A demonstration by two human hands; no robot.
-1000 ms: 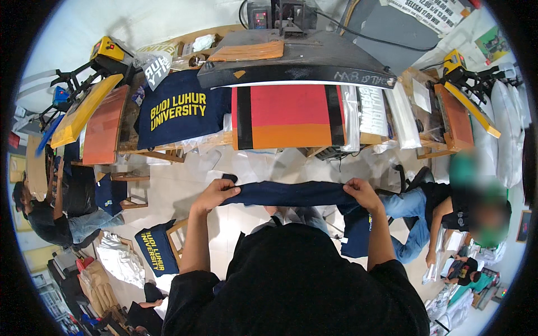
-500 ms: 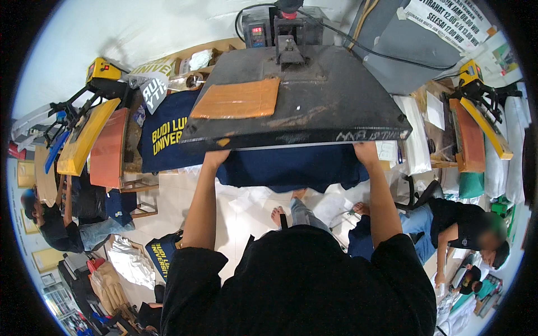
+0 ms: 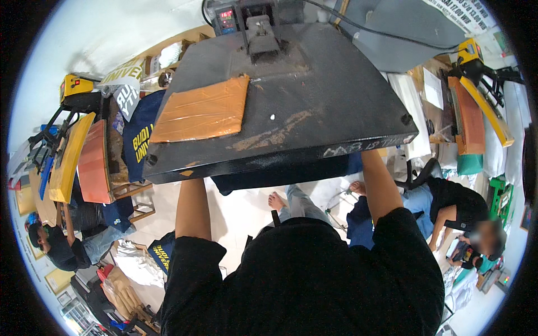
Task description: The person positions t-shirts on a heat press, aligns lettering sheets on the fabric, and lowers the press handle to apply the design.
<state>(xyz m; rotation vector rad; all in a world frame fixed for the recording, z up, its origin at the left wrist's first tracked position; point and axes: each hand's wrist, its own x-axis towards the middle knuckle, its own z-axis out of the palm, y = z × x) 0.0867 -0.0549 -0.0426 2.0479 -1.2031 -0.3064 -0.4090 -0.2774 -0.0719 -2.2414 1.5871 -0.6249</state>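
The black upper plate [image 3: 314,101] of a heat press fills the space before me, tilted, with a gap beneath its front edge. An orange-brown taped flat pad [image 3: 196,112] rests on top of it. Dark navy cloth, seemingly a shirt [image 3: 280,178], lies under the plate and hangs over the near side. My left forearm [image 3: 193,210] reaches in under the left part of the front edge, and my right forearm [image 3: 382,182] goes in near the right corner. Both hands are at the cloth beneath the plate, their fingers hidden by it.
Yellow-topped presses stand at the left [image 3: 73,157] and right [image 3: 486,112]. A navy shirt with yellow lettering [image 3: 140,134] lies left of my press. One person [image 3: 61,243] works at the left; another [image 3: 459,201] bends down at the right. A cable [image 3: 386,38] runs behind the plate.
My hands have gone from the cloth's front edge to farther in under the plate, and less cloth hangs out in front. My view has shifted, so the plate looks larger and lower.
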